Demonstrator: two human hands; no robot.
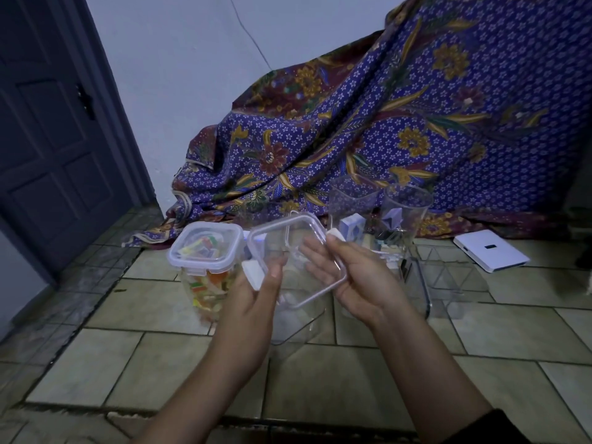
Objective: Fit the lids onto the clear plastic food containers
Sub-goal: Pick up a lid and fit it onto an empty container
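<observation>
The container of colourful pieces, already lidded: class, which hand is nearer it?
Left. The left hand is beside the lidded container; the right hand is farther right.

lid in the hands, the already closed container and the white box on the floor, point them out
lid (299, 248), head view, clear centre panel
closed container (205, 251), head view, its fitted lid
white box (490, 249), head view, top face
</observation>
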